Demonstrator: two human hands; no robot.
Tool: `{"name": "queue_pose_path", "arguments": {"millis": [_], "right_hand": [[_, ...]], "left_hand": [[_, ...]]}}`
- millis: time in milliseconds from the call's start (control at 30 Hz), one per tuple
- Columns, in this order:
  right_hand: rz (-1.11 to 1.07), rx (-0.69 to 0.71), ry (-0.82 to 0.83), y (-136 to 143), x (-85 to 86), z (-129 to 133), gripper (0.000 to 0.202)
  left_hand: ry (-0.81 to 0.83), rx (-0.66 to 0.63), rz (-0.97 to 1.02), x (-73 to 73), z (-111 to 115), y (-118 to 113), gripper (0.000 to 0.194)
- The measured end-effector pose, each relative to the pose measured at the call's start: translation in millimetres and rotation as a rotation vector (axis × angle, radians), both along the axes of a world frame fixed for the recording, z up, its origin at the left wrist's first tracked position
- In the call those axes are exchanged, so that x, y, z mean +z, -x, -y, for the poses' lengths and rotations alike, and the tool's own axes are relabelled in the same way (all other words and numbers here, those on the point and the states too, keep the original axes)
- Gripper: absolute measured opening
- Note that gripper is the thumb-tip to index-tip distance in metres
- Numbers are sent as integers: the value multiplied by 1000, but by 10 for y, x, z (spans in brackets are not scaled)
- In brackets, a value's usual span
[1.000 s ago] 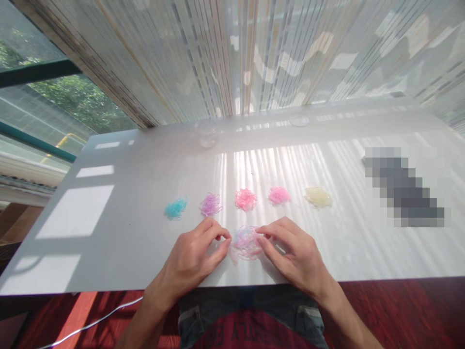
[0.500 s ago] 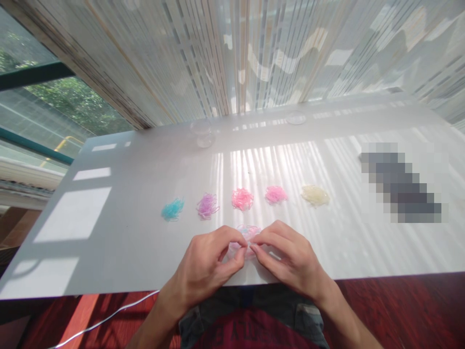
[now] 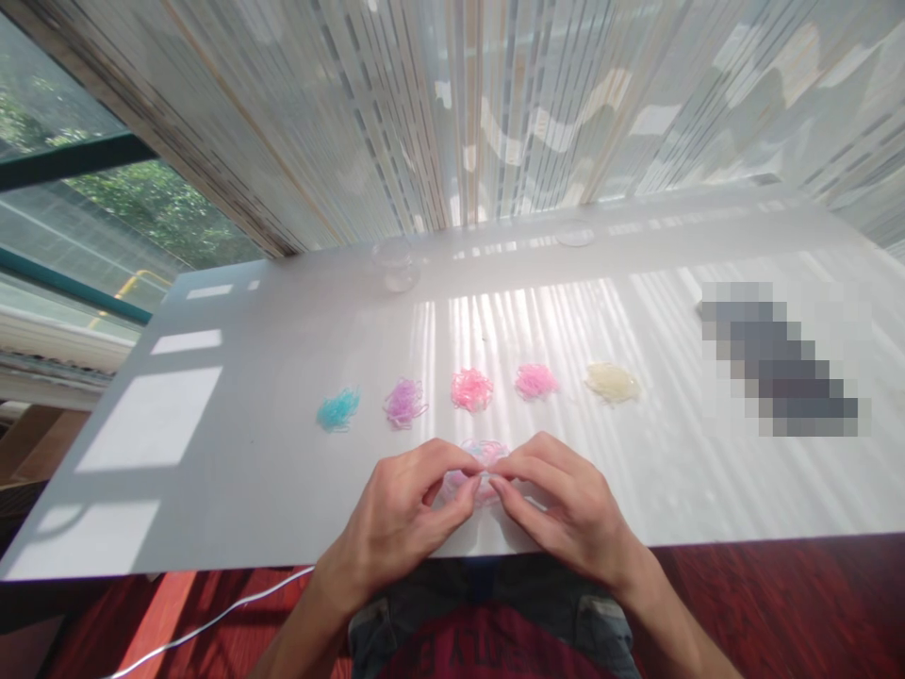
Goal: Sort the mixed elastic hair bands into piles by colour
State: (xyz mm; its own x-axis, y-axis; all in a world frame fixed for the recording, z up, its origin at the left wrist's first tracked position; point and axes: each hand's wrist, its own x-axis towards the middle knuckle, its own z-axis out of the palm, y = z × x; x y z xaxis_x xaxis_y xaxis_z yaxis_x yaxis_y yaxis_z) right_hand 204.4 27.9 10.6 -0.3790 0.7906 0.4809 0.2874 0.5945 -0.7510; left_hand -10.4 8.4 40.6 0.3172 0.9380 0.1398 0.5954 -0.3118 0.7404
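Observation:
My left hand point(image 3: 414, 490) and my right hand point(image 3: 562, 500) meet fingertip to fingertip over a mixed-colour pile of small elastic bands point(image 3: 485, 451) near the table's front edge. On each hand the thumb and index finger are drawn together in a pinch. Whatever lies between the fingertips is too small to make out. The hands hide part of the mixed pile. Beyond it, single-colour band piles form a row: teal point(image 3: 337, 409), purple point(image 3: 405, 403), coral pink point(image 3: 471, 389), pink point(image 3: 535, 381) and pale yellow point(image 3: 612, 383).
A clear round container point(image 3: 397, 269) stands at the back of the white table point(image 3: 283, 330), with a clear disc like a lid point(image 3: 575, 234) farther right. A blurred-out dark object point(image 3: 784, 363) lies at the right. Behind is a striped curtain point(image 3: 396, 113); a white cable point(image 3: 226, 613) runs below.
The fingertips of both hands have shifted slightly and come a little closer together. The camera view has moved a touch. The sorted piles stay where they were.

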Motion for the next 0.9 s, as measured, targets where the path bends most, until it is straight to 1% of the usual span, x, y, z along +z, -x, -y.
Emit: {"name": "queue_pose_path", "arguments": {"millis": [200,300,367,433,500,567,633,700,800,900], "right_hand": [[18,9,-19,1,16,-4,11],[31,22,-24,3,16,-13,13],[28,22,-26,5,13,-18,14],[22,20,-24,9,6,-19,13],[24,20,-10,14,-2,-19,12],[34,20,4,19,-10,-19,12],[45,19,5,23,-17,-20,12],[54,19,2,25,-24,-23,12],[69,19,11,25,-37,-27,13],[74,16,19,24,-45,-27,13]], "left_hand": [[21,-6,-12,-11,48,51,9],[10,0,-34,-1,78,118,11],[-38,48,-47,13,89,207,10],[-118,136,-69,33,90,345,9],[-185,245,-121,52,84,528,8],[-219,337,-190,63,78,735,8],[-254,390,-270,57,78,932,8],[-265,416,-356,32,84,1088,10],[-270,460,-450,-27,91,1212,13],[-277,501,-496,-85,84,1229,15]]}}
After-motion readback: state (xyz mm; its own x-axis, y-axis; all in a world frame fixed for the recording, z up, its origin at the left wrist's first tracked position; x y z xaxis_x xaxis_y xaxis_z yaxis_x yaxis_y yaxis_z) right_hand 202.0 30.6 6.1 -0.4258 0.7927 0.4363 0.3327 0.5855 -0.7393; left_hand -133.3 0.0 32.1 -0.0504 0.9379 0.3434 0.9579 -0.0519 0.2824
